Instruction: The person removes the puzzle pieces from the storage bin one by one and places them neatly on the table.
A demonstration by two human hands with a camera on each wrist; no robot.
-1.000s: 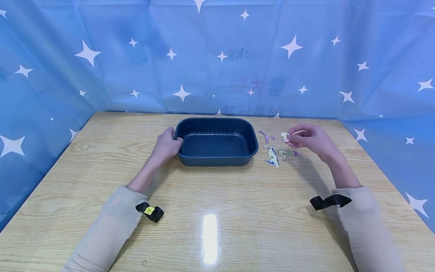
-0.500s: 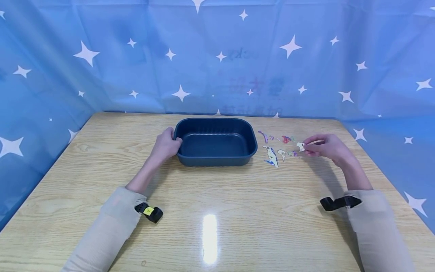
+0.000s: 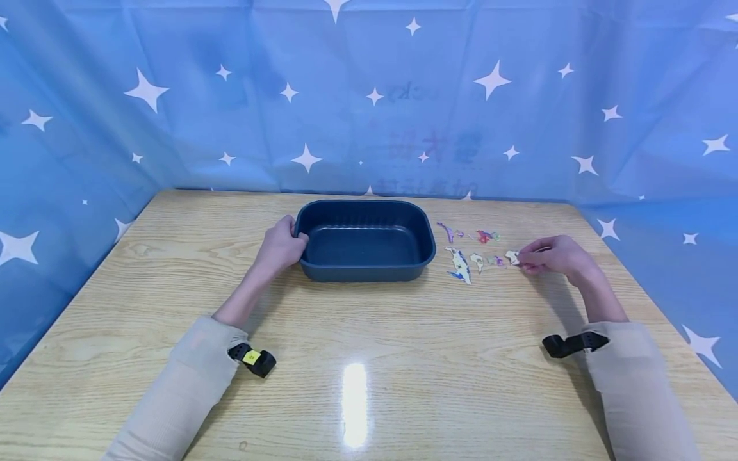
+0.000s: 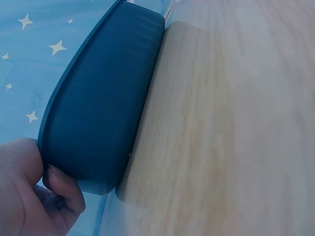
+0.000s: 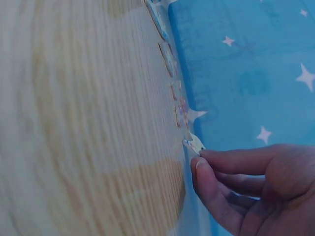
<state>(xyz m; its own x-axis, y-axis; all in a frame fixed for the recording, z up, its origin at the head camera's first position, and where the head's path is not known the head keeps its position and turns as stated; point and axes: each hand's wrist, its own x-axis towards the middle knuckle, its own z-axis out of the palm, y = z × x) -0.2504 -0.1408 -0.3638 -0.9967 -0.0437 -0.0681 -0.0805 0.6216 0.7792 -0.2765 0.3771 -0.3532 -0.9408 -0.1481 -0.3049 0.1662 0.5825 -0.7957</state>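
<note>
A dark blue rectangular basin [image 3: 369, 274] stands on the wooden table, its inside bare. My left hand [image 3: 282, 246] grips its left end, thumb over the rim; in the left wrist view the fingers curl at the basin's [image 4: 98, 103] end. To the right of the basin, my right hand [image 3: 550, 256] pinches a small flat whitish sticker-like cutout [image 3: 512, 257] between thumb and fingertips, low at the table. In the right wrist view this cutout [image 5: 196, 143] is tilted up at the fingertips. Left of that hand lie a larger white-and-blue cutout [image 3: 460, 265] and a red one [image 3: 483, 236].
More small flat pieces lie in two rough rows, among them a purple one [image 3: 447, 232] and a pale one [image 3: 477, 261]. The wooden table [image 3: 288, 358] reaches back to a blue curtain [image 3: 369, 115] with white stars.
The right hand has carried the whitish cutout right and toward the near side, then down to the table, uncovering the red piece. The left hand and basin have stayed put.
</note>
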